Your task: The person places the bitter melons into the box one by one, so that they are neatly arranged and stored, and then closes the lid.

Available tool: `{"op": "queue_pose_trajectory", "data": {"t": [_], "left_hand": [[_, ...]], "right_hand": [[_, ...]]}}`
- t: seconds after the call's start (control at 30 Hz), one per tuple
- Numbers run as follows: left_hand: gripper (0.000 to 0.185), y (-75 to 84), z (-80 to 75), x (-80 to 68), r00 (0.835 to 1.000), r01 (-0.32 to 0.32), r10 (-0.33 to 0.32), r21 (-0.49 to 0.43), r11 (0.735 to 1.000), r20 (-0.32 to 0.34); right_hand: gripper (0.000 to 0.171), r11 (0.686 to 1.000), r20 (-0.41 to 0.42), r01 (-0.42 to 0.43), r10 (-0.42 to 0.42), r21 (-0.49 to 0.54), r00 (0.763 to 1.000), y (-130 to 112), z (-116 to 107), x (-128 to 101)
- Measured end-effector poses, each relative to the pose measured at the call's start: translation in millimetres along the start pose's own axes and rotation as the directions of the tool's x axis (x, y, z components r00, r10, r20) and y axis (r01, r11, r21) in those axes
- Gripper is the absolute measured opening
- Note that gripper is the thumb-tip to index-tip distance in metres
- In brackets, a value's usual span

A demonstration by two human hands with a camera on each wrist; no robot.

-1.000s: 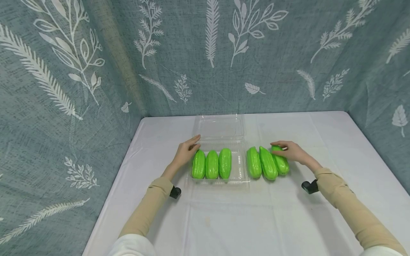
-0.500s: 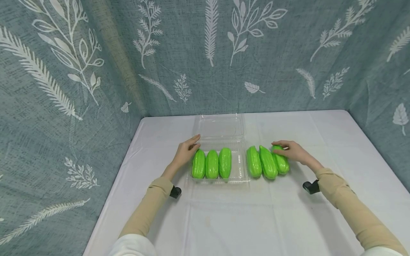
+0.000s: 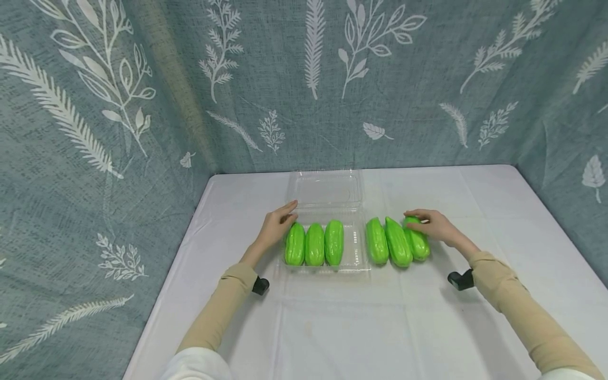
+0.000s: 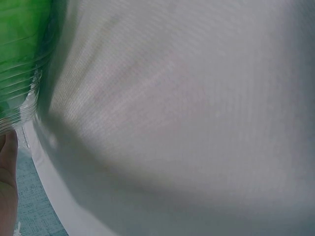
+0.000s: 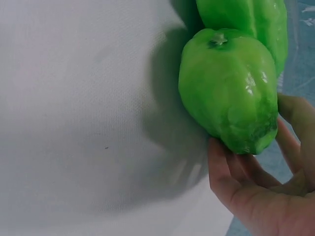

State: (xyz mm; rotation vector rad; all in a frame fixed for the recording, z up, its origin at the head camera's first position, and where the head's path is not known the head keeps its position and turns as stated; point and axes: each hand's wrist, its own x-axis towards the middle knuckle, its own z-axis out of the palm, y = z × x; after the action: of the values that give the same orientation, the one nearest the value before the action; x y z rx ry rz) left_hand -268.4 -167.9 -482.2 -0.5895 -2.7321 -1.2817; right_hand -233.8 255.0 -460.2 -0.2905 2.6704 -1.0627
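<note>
Green gourd (image 3: pixel 419 247) stays gripped in the right hand (image 3: pixel 430 224); the left hand (image 3: pixel 275 224), fingers extended, still touches the clear box (image 3: pixel 352 248).

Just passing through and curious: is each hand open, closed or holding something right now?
Left hand: open, at a corner of the clear container.
Right hand: holding the rightmost green vegetable by its far end.

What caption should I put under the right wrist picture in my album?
A right hand holds the end of a shiny green vegetable, next to another green one on a white cloth.
</note>
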Motion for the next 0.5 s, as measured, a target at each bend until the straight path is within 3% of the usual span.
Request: {"op": "queue_pose_trajectory", "data": {"t": [0.5], "left_hand": [[0.043,-0.2,0.4,0.4,1.000,-0.007,0.007,-0.007,1.000,-0.002]], "right_hand": [[0.050,0.998,-0.044,0.020,-0.018,0.057,0.999,-2.8,-16.6,-5.9]]}}
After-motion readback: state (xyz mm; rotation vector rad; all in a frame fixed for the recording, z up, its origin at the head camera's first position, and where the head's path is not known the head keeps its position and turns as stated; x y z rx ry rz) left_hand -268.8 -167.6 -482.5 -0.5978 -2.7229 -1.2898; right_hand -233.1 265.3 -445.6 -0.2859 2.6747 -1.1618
